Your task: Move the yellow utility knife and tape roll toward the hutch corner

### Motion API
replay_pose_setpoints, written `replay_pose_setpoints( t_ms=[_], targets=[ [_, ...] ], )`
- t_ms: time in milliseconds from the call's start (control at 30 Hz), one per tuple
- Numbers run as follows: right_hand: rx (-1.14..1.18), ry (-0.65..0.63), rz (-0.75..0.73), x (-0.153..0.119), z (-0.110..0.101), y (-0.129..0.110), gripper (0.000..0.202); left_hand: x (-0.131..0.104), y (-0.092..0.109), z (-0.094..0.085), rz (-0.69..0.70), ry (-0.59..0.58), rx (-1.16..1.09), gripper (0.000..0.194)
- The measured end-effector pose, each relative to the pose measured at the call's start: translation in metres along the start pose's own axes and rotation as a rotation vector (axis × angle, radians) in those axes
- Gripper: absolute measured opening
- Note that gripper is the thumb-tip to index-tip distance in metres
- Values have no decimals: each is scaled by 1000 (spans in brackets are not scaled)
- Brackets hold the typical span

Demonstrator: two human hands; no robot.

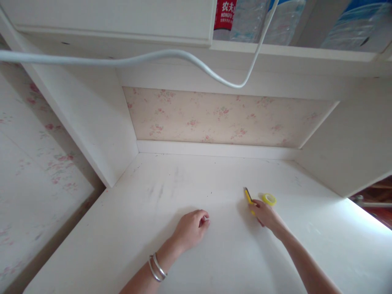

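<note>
My right hand point(261, 212) is closed on a yellow utility knife point(248, 196), whose dark end points away from me to the upper left. Just beyond that hand a roll of yellow tape point(269, 199) lies flat on the white desktop point(214, 253). My left hand point(192, 228), with two silver bangles point(157, 267) on the wrist, rests curled with thumb and fingers together. A small pale bit shows between its fingers, too small to name.
A white cable point(171, 54) hangs across the top of the view. Above the desk, a shelf point(294, 49) holds plastic-wrapped bottles point(249, 20). White side panels point(88, 118) stand left and right, with floral wallpaper point(211, 118) behind. Dark smudges mark the desktop.
</note>
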State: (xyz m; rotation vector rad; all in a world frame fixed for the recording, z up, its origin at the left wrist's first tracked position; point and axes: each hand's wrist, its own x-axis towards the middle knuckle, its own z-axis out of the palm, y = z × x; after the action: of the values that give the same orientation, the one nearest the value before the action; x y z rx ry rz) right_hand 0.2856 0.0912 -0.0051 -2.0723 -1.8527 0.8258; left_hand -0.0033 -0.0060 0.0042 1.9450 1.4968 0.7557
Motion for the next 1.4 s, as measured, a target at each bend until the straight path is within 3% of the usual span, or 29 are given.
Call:
replay_pose_setpoints(
  t_ms=[100,200,367,533,600,700,800,867,967,1067,1167,1267,1400],
  targets=[
    [501,-146,-73,-18,18,-32,45,4,0,-1,-13,15,-108,27],
    [746,-211,-112,-38,47,-72,51,9,-1,-3,-74,58,-254,36],
    [676,-186,-322,-59,91,-122,43,17,-5,-4,-231,111,-441,46],
    [586,-271,-507,-61,94,-138,45,27,-13,-11,-320,150,-492,43],
    [496,-252,-573,-53,81,-131,48,33,-24,-24,-364,166,-469,43],
    [275,-75,-548,-30,46,-100,40,45,-52,-60,-389,217,-256,41],
    [-90,212,-411,0,-1,-49,42,54,-88,-106,-481,172,198,39],
    [-327,364,-312,19,-32,-12,50,57,-112,-132,-524,153,302,35],
    [-512,394,-149,39,-61,38,66,56,-140,-158,-580,126,398,31],
    [-521,315,-102,50,-65,71,73,53,-157,-168,-599,112,457,33],
    [-462,225,-114,57,-53,86,71,49,-165,-170,-579,97,481,35],
    [-402,150,-154,64,-43,91,57,45,-169,-170,-549,99,499,36],
    [-444,175,-176,67,-39,81,47,37,-172,-173,-482,122,548,39]
  ],
)
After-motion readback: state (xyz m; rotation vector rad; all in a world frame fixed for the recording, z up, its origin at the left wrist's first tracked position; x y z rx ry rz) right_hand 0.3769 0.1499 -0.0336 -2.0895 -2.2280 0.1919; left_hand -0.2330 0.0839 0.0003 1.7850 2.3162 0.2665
